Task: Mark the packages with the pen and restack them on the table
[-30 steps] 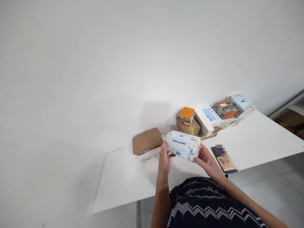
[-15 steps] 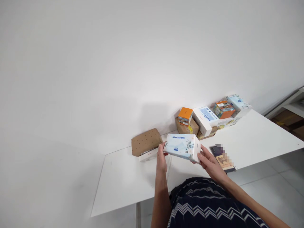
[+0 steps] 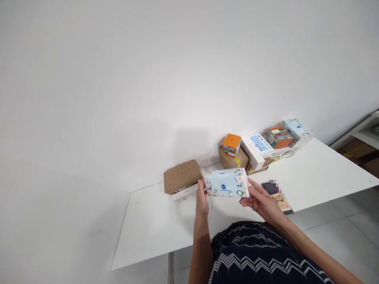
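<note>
Between my two hands, above the white table, is a tissue pack (image 3: 226,183) in pale blue and white with a flower print and a blue logo. My left hand (image 3: 202,199) grips its left end, thumb near the upper corner. At the right end, my right hand (image 3: 260,199) holds the pack with fingers curled beneath and behind it. Behind the pack's left end, a brown cardboard box (image 3: 182,175) with dotted holes leans on a white package (image 3: 185,192). A phone (image 3: 278,197), partly pixelated, lies to the right of my right hand.
Along the wall stand an orange box (image 3: 231,142) on a brown carton (image 3: 232,159), a white tissue pack (image 3: 257,148), another orange box (image 3: 280,137) and a flowered tissue pack (image 3: 297,130). The white table (image 3: 148,228) ends in front of my body. Shelving (image 3: 361,146) stands at far right.
The tissue pack has been turned in my hands: its Manhua-lettered side has rolled away and a flowered face with a blue logo shows. My right-hand fingers have shifted at its end.
</note>
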Motion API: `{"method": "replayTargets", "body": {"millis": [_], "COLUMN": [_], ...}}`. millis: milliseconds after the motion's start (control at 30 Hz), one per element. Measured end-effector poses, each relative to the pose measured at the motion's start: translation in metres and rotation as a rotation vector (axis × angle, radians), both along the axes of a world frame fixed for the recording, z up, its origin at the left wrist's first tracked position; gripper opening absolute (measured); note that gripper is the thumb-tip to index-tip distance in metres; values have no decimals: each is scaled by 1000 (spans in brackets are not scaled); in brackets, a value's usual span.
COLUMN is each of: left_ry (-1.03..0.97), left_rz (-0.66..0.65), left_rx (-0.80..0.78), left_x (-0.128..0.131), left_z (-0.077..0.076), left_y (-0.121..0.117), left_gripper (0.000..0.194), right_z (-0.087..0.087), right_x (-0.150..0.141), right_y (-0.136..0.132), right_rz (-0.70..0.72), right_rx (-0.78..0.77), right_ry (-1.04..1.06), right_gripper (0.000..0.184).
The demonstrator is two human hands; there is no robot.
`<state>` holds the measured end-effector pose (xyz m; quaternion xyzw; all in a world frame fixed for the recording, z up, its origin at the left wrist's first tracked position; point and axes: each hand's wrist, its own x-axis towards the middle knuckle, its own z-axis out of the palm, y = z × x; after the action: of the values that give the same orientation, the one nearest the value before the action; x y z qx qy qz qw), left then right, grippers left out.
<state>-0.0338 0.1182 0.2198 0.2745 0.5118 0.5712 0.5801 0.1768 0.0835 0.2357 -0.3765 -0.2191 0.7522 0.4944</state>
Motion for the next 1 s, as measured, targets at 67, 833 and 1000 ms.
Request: {"method": "replayTargets", "body": {"millis": [67, 833, 1000], "left_ry": [69, 415, 646], "left_rz": [-8, -270, -211], "left_rx": [49, 331, 355], "left_x": [-1, 20, 22], "left_z": [-1, 14, 11], "left_y": [-1, -15, -14], "left_gripper": [68, 57, 54], "right_z": [0, -80, -136], "right_x": [0, -5, 18], "right_y": [2, 10, 36], "right_rz": [15, 438, 501], "right_rx": [-31, -216, -37], "right_ry": [64, -362, -1301], "right_gripper": [50, 54, 30]}}
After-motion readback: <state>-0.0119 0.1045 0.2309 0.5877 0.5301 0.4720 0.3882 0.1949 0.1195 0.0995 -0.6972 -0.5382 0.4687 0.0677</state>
